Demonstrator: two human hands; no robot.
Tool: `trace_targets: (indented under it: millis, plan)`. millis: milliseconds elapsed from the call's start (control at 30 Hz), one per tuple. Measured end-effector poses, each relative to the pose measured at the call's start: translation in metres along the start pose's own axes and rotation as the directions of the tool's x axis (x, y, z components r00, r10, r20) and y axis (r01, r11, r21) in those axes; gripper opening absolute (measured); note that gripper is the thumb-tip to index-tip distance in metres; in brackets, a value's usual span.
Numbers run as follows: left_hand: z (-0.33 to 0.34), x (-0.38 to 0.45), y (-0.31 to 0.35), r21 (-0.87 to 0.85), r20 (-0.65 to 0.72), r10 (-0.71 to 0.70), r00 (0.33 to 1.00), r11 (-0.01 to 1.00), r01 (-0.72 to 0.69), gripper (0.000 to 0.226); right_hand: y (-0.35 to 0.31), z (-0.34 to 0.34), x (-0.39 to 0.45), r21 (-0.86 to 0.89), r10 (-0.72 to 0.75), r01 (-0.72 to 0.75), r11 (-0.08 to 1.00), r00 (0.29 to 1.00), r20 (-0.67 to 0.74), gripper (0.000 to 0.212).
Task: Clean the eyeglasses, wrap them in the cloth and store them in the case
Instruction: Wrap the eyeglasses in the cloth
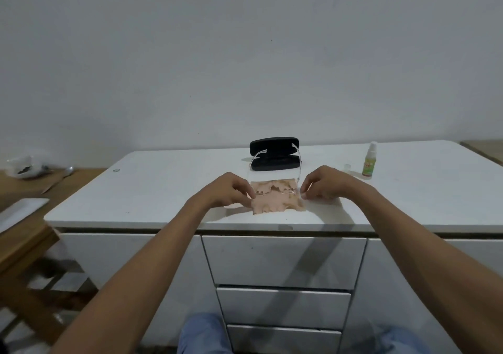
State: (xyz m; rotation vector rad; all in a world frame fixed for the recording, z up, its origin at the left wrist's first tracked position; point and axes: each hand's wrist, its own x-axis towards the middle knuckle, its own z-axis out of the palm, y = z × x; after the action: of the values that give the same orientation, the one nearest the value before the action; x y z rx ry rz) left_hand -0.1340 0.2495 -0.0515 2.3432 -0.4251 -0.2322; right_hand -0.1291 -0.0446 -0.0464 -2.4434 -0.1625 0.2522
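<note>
While both bare forearms reach in from the bottom corners, the white flat-topped desk [152, 190] with a stack of white drawers [283, 261] under its front edge carries everything; a brown wooden bench [24, 242] sits off to its left with a blurred pale object on it, too unclear to name. Black oblong hard-shell glasses case [274, 154] stands open at the back centre of the desk, lid tilted up, lower half lying flat. Pink-beige patterned cleaning cloth [275, 201] lies spread flat near the front edge, in front of the case and apart from it. Left hand [231, 190] sits at the cloth's left side, fingers curled, grip pinching the left end of the thin rimless wire-frame eyeglasses [275, 189]. Right hand [322, 183] sits at the cloth's right side, fingers curled, grip pinching the right end of the frame. Eyeglasses are over the cloth's far half, lenses down toward the cloth, both temple arms unfolded and sticking up and back so their clear tips overlap the case in view; cannot tell if the lenses touch the cloth. Small green-labelled spray bottle with white nozzle [368, 160] stands upright at right rear of the desk, well apart from the hands. Small clear cap [347, 166] lies just left of the bottle.
</note>
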Motion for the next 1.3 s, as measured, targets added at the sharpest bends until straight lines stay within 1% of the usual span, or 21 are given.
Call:
trace_targets:
  millis: [100,200,367,467,533,567,633,700,767,833,933,1000,1067,1167,1233,1300]
  plan:
    - [0.008,-0.009,0.011,0.082,0.062,0.001,0.998,0.997,-0.006,0.023,-0.013,0.008,-0.012,-0.035,-0.066,0.070,0.997,0.992,0.103,0.017]
    - [0.012,-0.015,0.017,0.126,0.052,0.009,0.999,0.992,-0.016,0.020,-0.017,0.011,-0.018,-0.129,-0.080,0.099,0.987,0.986,0.145,0.021]
    - [0.019,-0.019,0.015,0.149,-0.055,0.047,0.997,0.988,-0.039,0.010,-0.017,0.016,-0.020,-0.204,-0.160,0.167,0.965,0.986,0.050,0.014]
    - [0.021,-0.017,0.014,0.184,-0.078,0.058,0.995,0.982,-0.043,0.007,-0.019,0.017,-0.020,-0.240,-0.167,0.167,0.956,0.986,0.021,0.008]
    - [0.022,-0.016,0.013,0.202,-0.093,0.059,0.994,0.979,-0.040,0.005,-0.019,0.016,-0.016,-0.245,-0.172,0.166,0.955,0.985,-0.004,0.008]
    - [0.022,-0.014,0.011,0.189,-0.116,0.059,0.991,0.981,-0.036,0.005,-0.019,0.016,-0.015,-0.236,-0.183,0.170,0.957,0.983,-0.035,0.008]
    - [0.022,-0.009,0.008,0.114,-0.200,0.052,0.978,0.993,-0.030,0.004,-0.018,0.017,-0.011,-0.189,-0.203,0.175,0.966,0.969,-0.138,0.008]
    - [0.024,-0.004,0.007,0.020,-0.297,0.043,0.954,0.999,-0.038,0.004,-0.018,0.018,-0.007,-0.123,-0.200,0.173,0.977,0.947,-0.253,0.010]
    - [0.029,0.003,0.008,-0.090,-0.393,0.003,0.920,0.995,-0.042,0.006,-0.017,0.021,-0.003,-0.092,-0.190,0.169,0.981,0.918,-0.348,0.012]
    - [0.034,0.008,0.012,-0.191,-0.471,-0.053,0.881,0.981,-0.043,0.007,-0.016,0.025,0.003,-0.084,-0.189,0.169,0.982,0.888,-0.420,0.015]
    - [0.042,0.019,0.011,-0.243,-0.533,-0.101,0.840,0.969,-0.037,0.008,-0.011,0.033,0.011,-0.071,-0.166,0.151,0.986,0.851,-0.499,0.015]
    - [0.047,0.025,0.010,-0.214,-0.559,-0.109,0.822,0.977,-0.016,0.010,-0.006,0.039,0.016,-0.088,-0.153,0.125,0.988,0.830,-0.537,0.013]
    - [0.051,0.029,0.008,-0.145,-0.590,-0.102,0.801,0.989,0.019,0.012,-0.003,0.044,0.020,-0.137,-0.161,0.101,0.985,0.816,-0.555,0.013]
    - [0.056,0.032,0.009,-0.052,-0.629,-0.102,0.771,0.995,0.089,0.012,0.000,0.049,0.025,-0.232,-0.188,0.067,0.970,0.811,-0.554,0.017]
    - [0.057,0.033,0.011,0.034,-0.654,-0.064,0.754,0.993,0.114,0.009,0.000,0.051,0.027,-0.276,-0.211,0.062,0.959,0.807,-0.552,0.020]
    - [0.058,0.033,0.014,0.110,-0.663,-0.020,0.748,0.986,0.124,0.020,0.001,0.051,0.028,-0.275,-0.220,0.073,0.959,0.803,-0.555,0.021]
